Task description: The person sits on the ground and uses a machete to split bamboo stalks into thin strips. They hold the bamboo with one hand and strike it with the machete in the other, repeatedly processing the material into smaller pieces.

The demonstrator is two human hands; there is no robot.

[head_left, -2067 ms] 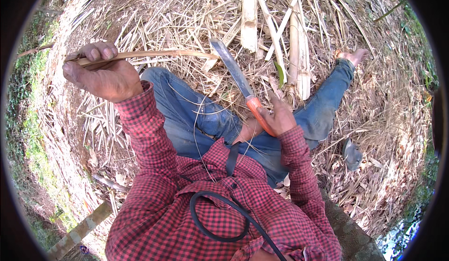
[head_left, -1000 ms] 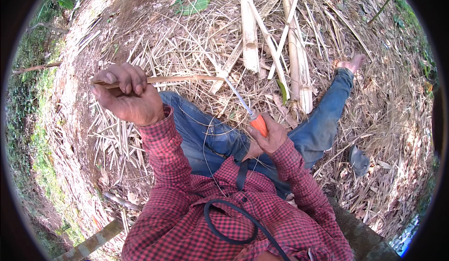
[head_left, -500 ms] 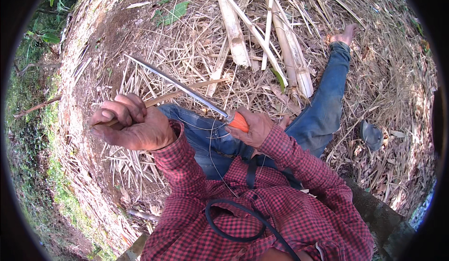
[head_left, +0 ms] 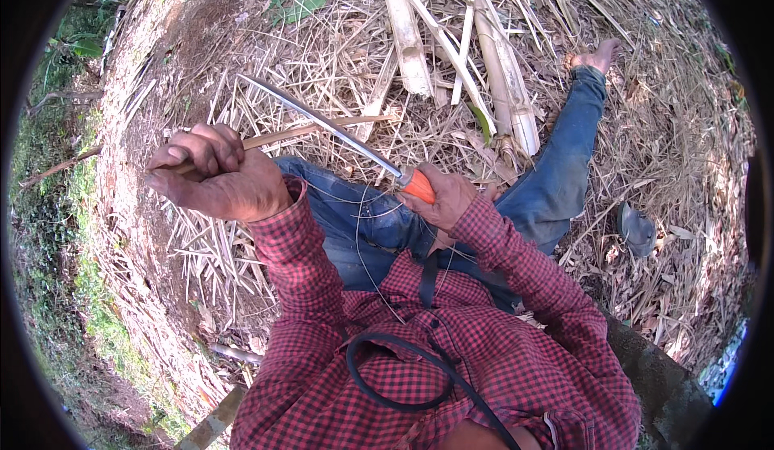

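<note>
My left hand (head_left: pixel 214 174) is raised at the left, its fingers closed round a thin bamboo strip (head_left: pixel 282 134). The strip runs rightward above my left leg, its tip over the litter. My right hand (head_left: pixel 448 198) grips the orange handle (head_left: pixel 418 185) of a long, narrow-bladed knife in front of my lap. Its blade (head_left: pixel 310 114) slants up to the left and crosses the strip; I cannot tell whether they touch. Thin, pale fibres (head_left: pixel 359 236) hang loosely over my jeans below the handle.
Split bamboo lengths (head_left: pixel 501 71) lie ahead, beside my outstretched right leg (head_left: pixel 556 172). Cut slivers (head_left: pixel 216 248) are heaped left of my lap. A dark grey object (head_left: pixel 637 230) rests on the ground at right. A black cord (head_left: pixel 355 369) loops over my shirt.
My left hand has shifted left and a little upward with the bamboo strip. The knife's tip has moved right, and the blade crosses the strip farther from my left hand. Both hands keep their grip.
</note>
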